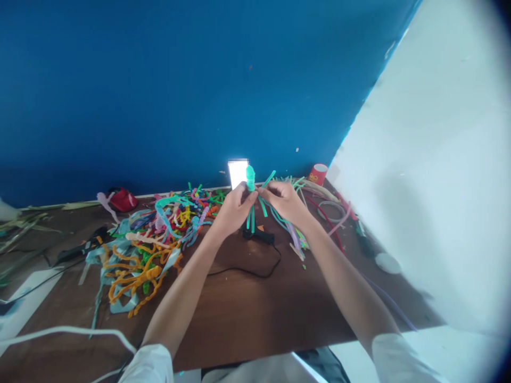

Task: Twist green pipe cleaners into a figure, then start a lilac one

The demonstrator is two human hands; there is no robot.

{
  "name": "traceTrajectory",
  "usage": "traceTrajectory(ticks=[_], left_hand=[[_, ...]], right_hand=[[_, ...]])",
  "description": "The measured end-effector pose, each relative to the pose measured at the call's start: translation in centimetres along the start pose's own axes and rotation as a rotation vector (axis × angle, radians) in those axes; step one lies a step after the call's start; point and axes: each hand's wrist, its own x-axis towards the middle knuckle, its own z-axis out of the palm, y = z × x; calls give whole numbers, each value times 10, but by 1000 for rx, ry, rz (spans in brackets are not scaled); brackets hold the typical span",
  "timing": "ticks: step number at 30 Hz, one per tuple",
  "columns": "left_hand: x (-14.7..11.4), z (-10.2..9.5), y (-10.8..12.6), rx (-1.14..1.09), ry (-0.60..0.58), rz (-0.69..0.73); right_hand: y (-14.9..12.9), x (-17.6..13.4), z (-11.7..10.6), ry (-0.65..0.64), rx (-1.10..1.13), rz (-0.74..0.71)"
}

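1. White sleeves [148,366] at the near edge, left and right; my bare forearms reach from them over the brown table [247,303].
2. Left hand [235,208]: nearly closed, thumb and fingers pinching the green piece [250,178] low down. Piece is up off the table, mid-scene, upright above my grip. Green strands [253,219] hang below.
3. Right hand [285,201]: fingers drawn in to a pinch, tips just right of the piece. Looks to have hold of a bent green strip [269,177]. Whether the tips also touch the piece, I cannot tell.
4. Step in hand, as I judge it: fine fingertip shaping around the piece's base. Calls for a steady left pinch, small right-hand movements, loose strands kept clear.
5. Far side, behind the piece: lit screen [236,173] before the blue wall [159,90]. Black tool [263,235] lies on the table under the hands, cord curling nearer.
6. Left: tangled heap [171,219] of coloured stems, orange ones [151,275] nearest. Far right: red cup [318,175].
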Motion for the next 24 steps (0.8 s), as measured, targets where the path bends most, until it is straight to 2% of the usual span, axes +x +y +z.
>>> traceTrajectory(ticks=[3,6,10,14,17,20,22,24], left_hand=[[1,1,-4,-274,-31,-97],[2,3,-6,-438,-31,-198],[2,2,-6,-499,-52,-254],[2,2,-3,-494,-25,-254],[2,4,-1,-391,-3,-203],[1,7,1,-173,67,-163],[-1,9,4,38,129,-117],[-4,11,7,247,179,-43]], right_hand=[[-3,-2,-2,41,-92,-86],[-4,-6,-5,101,-284,-250],[0,-7,-10,-18,-554,-440],[6,-6,-11,-49,-669,-517],[6,-6,-7,-5,-701,-463],[3,-6,1,78,-619,-326],[2,-5,6,95,-450,-214],[1,-3,9,74,-178,-62]])
